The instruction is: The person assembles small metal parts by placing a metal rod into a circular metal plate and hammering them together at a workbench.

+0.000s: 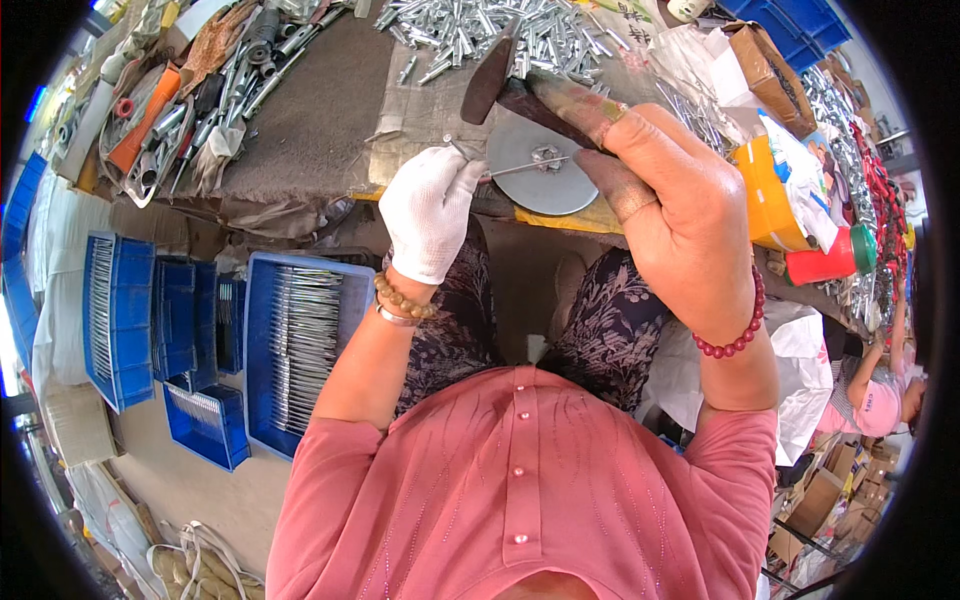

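My left hand (428, 208), in a white glove, pinches a thin metal rod (520, 168) and holds it flat across a round grey metal disc (545, 172) at the bench edge. A small metal piece (546, 155) lies on the disc near the rod's tip. My right hand (672, 205), bare, grips the dark handle of a hammer (492, 76). The hammer's head hangs raised above the disc. A heap of shiny metal pins (500, 30) lies on the bench behind the disc.
Blue crates (262, 330) of thin metal rods stand on the floor at my left. Tools and metal parts (190, 90) crowd the bench's left end. An orange container (765, 195) and red cup (825, 262) sit at right. Another person (880, 395) sits at far right.
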`<state>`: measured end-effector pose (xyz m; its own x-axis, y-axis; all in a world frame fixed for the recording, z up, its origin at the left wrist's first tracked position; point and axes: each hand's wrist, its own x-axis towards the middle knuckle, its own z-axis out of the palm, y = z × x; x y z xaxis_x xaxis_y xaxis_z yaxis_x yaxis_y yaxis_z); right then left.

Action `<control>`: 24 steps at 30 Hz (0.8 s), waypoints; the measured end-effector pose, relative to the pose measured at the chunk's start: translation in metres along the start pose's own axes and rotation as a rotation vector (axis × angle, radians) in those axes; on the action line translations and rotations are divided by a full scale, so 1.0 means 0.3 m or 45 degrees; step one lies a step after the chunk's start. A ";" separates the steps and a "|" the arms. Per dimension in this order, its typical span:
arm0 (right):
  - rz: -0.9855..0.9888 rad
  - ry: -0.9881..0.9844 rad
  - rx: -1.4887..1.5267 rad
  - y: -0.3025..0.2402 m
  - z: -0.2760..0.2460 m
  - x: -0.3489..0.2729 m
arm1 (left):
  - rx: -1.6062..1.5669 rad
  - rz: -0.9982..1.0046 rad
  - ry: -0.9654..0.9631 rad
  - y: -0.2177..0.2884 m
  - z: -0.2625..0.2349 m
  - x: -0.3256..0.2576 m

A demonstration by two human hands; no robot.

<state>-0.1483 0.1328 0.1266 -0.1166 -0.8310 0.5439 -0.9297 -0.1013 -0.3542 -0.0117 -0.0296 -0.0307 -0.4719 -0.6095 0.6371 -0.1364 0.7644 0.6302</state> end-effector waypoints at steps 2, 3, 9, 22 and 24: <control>-0.008 0.005 0.010 0.004 0.005 0.004 | 0.000 -0.003 0.009 -0.002 0.003 0.000; -0.007 -0.009 0.006 0.006 0.006 0.005 | 0.000 -0.003 0.008 -0.005 0.005 -0.001; -0.024 0.022 0.033 0.012 0.024 0.011 | 0.016 -0.004 0.008 -0.002 0.005 0.001; -0.066 -0.029 -0.095 -0.025 0.031 0.047 | 0.061 0.041 0.037 0.000 0.006 -0.002; -0.078 -0.025 -0.082 -0.073 0.014 0.057 | 0.096 0.048 0.030 -0.008 0.008 -0.009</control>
<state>-0.1283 0.1185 0.1406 -0.0528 -0.8351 0.5476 -0.9555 -0.1171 -0.2706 -0.0122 -0.0294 -0.0350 -0.4575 -0.5841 0.6705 -0.1842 0.7999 0.5711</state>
